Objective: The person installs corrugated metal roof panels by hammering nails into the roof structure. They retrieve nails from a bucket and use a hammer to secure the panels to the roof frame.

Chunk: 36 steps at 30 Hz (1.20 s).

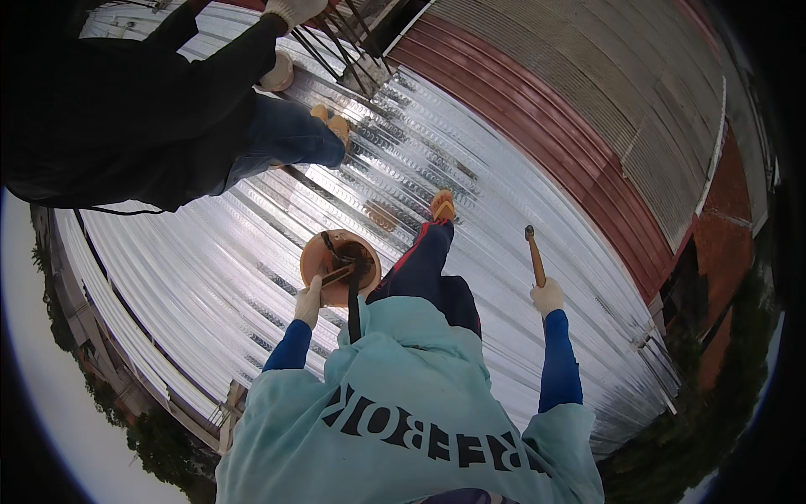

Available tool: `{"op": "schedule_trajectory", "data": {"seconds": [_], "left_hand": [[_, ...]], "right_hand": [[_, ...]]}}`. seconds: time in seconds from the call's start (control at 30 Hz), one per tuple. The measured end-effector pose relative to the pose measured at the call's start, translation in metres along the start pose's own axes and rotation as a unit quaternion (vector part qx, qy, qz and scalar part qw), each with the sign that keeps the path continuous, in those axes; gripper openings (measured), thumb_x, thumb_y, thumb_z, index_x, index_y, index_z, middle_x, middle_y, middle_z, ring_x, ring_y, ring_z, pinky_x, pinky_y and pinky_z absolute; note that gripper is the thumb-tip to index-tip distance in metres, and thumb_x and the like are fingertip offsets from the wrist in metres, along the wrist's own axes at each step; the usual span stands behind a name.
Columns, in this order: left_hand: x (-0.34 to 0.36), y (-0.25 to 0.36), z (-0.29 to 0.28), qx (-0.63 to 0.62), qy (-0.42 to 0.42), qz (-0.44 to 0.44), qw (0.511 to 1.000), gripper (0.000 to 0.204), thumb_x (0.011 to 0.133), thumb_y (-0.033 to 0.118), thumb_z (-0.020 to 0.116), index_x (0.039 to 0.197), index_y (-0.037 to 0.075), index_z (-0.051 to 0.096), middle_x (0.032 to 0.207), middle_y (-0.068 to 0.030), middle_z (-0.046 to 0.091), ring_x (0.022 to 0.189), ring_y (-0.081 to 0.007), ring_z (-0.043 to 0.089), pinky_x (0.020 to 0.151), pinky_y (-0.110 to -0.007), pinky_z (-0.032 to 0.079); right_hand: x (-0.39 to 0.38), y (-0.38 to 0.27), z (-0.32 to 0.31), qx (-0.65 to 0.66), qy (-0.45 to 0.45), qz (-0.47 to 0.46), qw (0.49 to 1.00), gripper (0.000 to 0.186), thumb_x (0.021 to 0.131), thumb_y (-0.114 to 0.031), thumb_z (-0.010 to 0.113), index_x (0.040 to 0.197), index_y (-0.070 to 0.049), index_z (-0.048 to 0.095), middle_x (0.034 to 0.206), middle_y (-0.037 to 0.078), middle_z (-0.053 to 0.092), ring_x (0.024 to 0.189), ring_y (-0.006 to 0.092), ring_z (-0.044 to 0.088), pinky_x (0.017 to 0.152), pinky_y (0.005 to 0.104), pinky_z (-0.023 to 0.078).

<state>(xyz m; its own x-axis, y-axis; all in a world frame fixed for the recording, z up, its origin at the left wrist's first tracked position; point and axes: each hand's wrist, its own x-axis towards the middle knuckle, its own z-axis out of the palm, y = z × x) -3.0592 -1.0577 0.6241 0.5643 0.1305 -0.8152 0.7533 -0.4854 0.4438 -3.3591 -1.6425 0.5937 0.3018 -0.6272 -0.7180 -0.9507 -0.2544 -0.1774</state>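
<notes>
My left hand, in a pale work glove, closes at the near left rim of an orange-brown bucket. Dark strap-like pieces and a light brown strip show inside the bucket, but its other contents are too dim to make out. A black strap runs from the bucket to my light green shirt. Out to the right, my gloved right hand grips a hammer by its wooden handle, with the small dark head pointing away from me. The hammer is held above the ribbed metal sheeting.
A co-worker in a dark jacket and jeans stands at the upper left, gloved hand beside upright rebar rising from a concrete stub. Red roofing and grey corrugated sheets lie at the upper right. Roof edges drop toward trees.
</notes>
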Motion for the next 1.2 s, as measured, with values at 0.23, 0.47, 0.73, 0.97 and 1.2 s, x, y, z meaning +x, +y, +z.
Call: {"op": "schedule_trajectory", "data": {"seconds": [0.23,0.47,0.73,0.97,1.2], "left_hand": [[-0.014,0.079,0.091,-0.066,-0.005,0.038,0.997,0.069,0.109,0.062,0.060,0.064,0.010,0.052,0.065,-0.0011,0.047,0.064,-0.0144,0.045,0.067,-0.034,0.042],[-0.022,0.095,0.150,-0.128,0.004,0.035,0.991,0.068,0.110,0.060,0.059,0.064,0.010,0.050,0.065,-0.0027,0.046,0.068,-0.0174,0.054,0.083,-0.036,0.052],[-0.034,0.112,0.178,-0.185,0.031,-0.023,0.982,0.064,0.113,0.058,0.055,0.066,0.015,0.047,0.062,0.0022,0.040,0.057,-0.0114,0.037,0.057,-0.030,0.033],[-0.045,0.109,0.179,-0.171,0.060,-0.090,0.979,0.066,0.114,0.059,0.052,0.065,0.016,0.047,0.058,-0.0017,0.045,0.053,-0.0156,0.046,0.055,-0.031,0.039],[-0.049,0.132,0.191,-0.149,0.080,-0.074,0.983,0.064,0.114,0.056,0.053,0.066,0.014,0.047,0.060,0.0003,0.041,0.053,-0.0133,0.037,0.057,-0.031,0.038]], "right_hand": [[0.025,-0.007,-0.082,-0.018,-0.057,0.064,0.996,0.023,0.088,-0.016,0.070,0.099,0.004,0.074,0.078,0.022,0.075,0.071,0.0365,0.078,0.066,0.0493,0.060],[0.064,-0.004,-0.144,-0.061,-0.078,0.064,0.993,0.025,0.090,-0.016,0.070,0.104,0.004,0.073,0.072,0.017,0.073,0.062,0.0287,0.076,0.059,0.0441,0.060],[0.128,-0.044,-0.170,-0.020,-0.095,0.052,0.994,0.025,0.090,-0.017,0.069,0.101,0.005,0.074,0.076,0.020,0.075,0.065,0.0330,0.077,0.065,0.0468,0.060],[0.158,-0.044,-0.201,-0.001,-0.093,0.041,0.995,0.023,0.090,-0.015,0.067,0.097,0.006,0.073,0.073,0.020,0.073,0.063,0.0334,0.076,0.063,0.0462,0.059],[0.178,-0.012,-0.202,0.034,-0.115,0.113,0.986,0.022,0.089,-0.013,0.067,0.096,0.007,0.072,0.072,0.021,0.072,0.063,0.0321,0.076,0.059,0.0455,0.059]]}}
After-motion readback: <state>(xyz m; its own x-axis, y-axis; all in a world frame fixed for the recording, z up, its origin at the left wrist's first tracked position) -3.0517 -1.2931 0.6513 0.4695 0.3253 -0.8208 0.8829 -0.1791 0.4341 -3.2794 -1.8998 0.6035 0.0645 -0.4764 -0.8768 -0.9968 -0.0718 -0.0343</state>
